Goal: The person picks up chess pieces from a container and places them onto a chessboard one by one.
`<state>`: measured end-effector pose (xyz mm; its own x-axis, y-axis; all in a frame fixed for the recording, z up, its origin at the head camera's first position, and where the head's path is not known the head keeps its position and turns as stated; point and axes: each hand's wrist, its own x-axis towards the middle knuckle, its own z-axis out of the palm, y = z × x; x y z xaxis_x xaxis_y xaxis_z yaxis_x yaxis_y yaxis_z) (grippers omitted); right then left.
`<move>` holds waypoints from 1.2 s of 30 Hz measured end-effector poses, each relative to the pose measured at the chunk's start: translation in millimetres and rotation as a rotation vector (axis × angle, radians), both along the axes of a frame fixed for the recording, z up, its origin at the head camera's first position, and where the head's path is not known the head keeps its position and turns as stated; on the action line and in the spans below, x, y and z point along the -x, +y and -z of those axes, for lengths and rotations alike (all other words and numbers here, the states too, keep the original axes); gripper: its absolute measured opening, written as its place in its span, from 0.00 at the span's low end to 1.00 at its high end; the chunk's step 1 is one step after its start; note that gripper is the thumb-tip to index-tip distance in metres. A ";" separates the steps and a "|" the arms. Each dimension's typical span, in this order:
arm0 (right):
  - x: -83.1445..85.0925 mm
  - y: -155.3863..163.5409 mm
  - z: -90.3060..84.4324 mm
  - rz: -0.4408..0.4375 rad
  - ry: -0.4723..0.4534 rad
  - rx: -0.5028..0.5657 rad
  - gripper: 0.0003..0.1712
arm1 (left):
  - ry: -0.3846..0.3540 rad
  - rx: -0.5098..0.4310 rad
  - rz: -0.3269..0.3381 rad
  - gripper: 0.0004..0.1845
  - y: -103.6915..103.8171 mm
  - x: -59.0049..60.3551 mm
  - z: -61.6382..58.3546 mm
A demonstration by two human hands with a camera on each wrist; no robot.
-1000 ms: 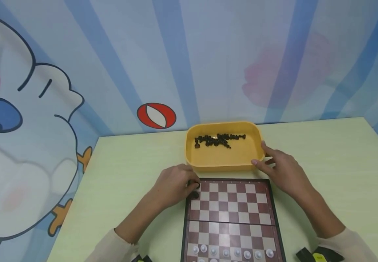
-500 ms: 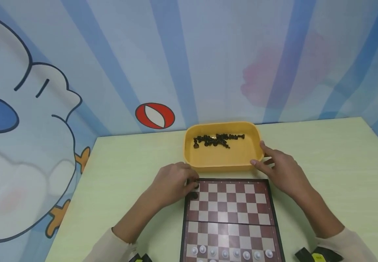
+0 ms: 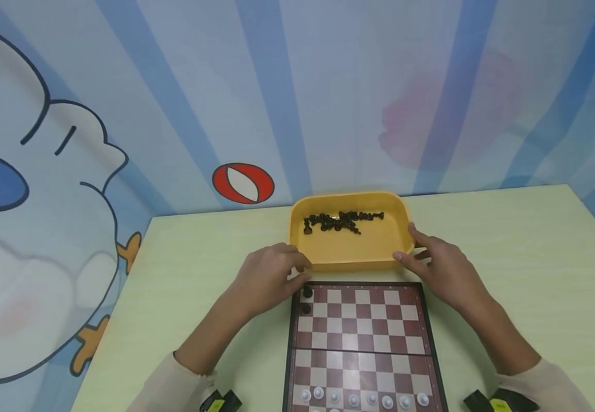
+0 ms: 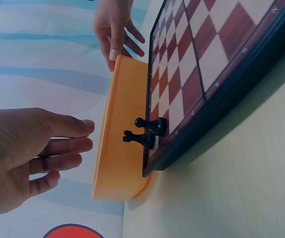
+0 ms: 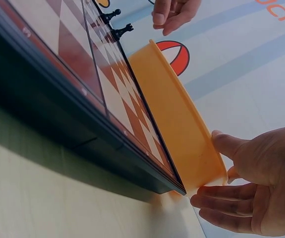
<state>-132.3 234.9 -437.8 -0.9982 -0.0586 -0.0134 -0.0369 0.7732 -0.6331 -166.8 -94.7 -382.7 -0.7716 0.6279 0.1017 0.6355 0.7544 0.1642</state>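
In the head view, my left hand point(image 3: 271, 277) hovers by the board's far left corner. Its fingers are apart and hold nothing, as the left wrist view confirms. Just below its fingertips, a black rook point(image 4: 140, 139) and a black pawn point(image 4: 152, 125) stand on the chessboard point(image 3: 356, 326). My right hand point(image 3: 444, 269) touches the near right corner of a yellow tray point(image 3: 351, 266). Its thumb rests at the rim and its fingers are mostly straight. Inside the tray, a heap of black chess pieces point(image 3: 338, 221) lies toward the back.
White chess pieces point(image 3: 371, 399) stand in rows at the board's near end, partly cut off by the frame. The tray sits between the board and a printed wall point(image 3: 343, 114). Pale table surface point(image 3: 524, 252) extends on both sides.
My left hand has let go of the black rook in the corner and risen slightly away from the board, uncovering it. The right hand stays at the tray.
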 end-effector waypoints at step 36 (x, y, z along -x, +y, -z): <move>0.4 0.1 3.1 -0.003 0.012 -0.007 0.48 | 0.010 -0.197 -0.136 0.05 8.8 42.7 -16.4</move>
